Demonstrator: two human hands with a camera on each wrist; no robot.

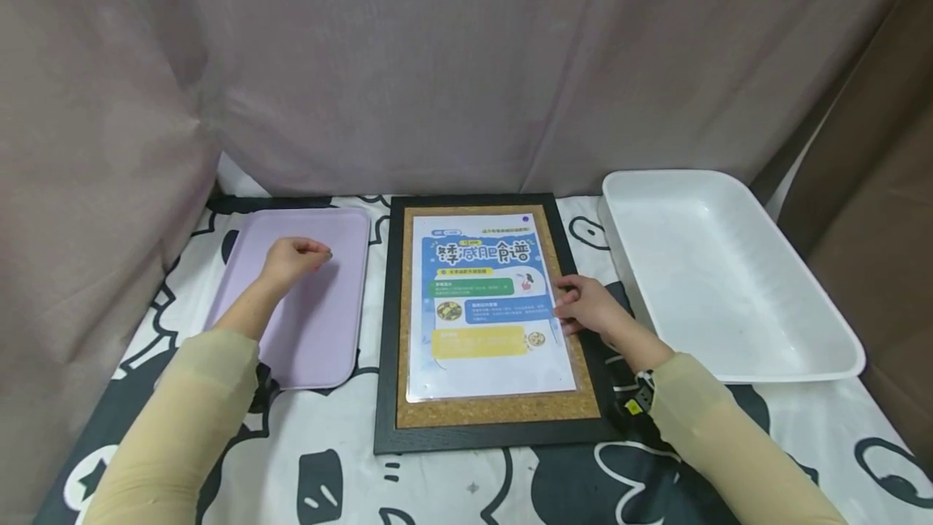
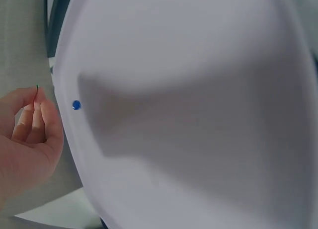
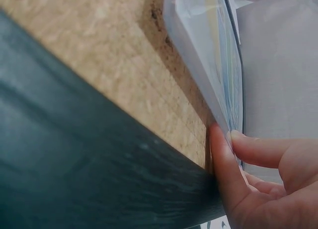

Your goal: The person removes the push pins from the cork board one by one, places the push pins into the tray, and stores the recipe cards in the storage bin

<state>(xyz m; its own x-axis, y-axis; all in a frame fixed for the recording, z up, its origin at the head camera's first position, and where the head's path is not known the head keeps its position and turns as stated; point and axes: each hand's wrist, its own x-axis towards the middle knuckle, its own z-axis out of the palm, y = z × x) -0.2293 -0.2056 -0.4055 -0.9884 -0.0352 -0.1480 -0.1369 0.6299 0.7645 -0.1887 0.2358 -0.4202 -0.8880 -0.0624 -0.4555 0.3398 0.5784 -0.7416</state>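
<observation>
My right hand point(image 1: 586, 308) pinches the right edge of a laminated poster point(image 1: 490, 383) between thumb and fingers. Printed in blue, green and yellow, the poster lies over a black-framed cork board point(image 1: 503, 410); in the right wrist view its edge point(image 3: 191, 60) stands off the cork. A small purple dot, like a pin head point(image 1: 526, 219), sits at its upper right corner. Above the lilac tray point(image 1: 331, 363), my left hand point(image 1: 291, 262) pinches a tiny pin point(image 2: 37, 87), mostly hidden by the fingertips. On the tray lies a blue round-headed thumbtack point(image 2: 76, 105).
A deep white bin point(image 1: 736, 290) stands right of the board. Under everything is a black-and-white patterned cloth point(image 1: 437, 484). Grey curtains point(image 1: 408, 63) hang behind and on the left, and a brown one point(image 1: 867, 185) hangs on the right.
</observation>
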